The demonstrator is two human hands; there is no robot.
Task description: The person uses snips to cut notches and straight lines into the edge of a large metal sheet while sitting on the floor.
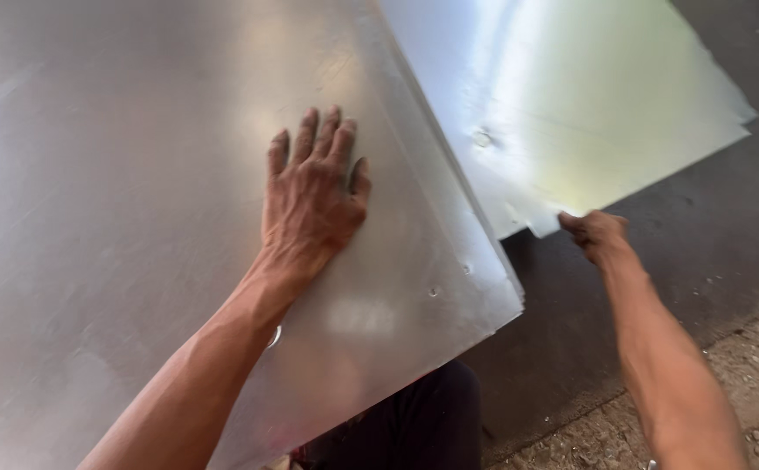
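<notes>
Pressing flat and open on the stacked metal sheets (136, 174), the left hand (310, 200) steadies them while the right hand (595, 233) pinches the near edge of the thin, springy, probably sharp-edged lower sheet (588, 104) on the floor (701, 252).

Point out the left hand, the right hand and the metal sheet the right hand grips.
left hand (310, 204), head view, back of the hand, flat on the sheet stack.
right hand (595, 233), head view, knuckles.
lower metal sheet (606, 113), head view, bare shiny face.

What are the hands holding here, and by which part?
The right hand pinches the lower sheet of shiny metal by its near edge, at a corner. The left hand holds nothing: it lies flat on the top sheet of the stack.
</notes>
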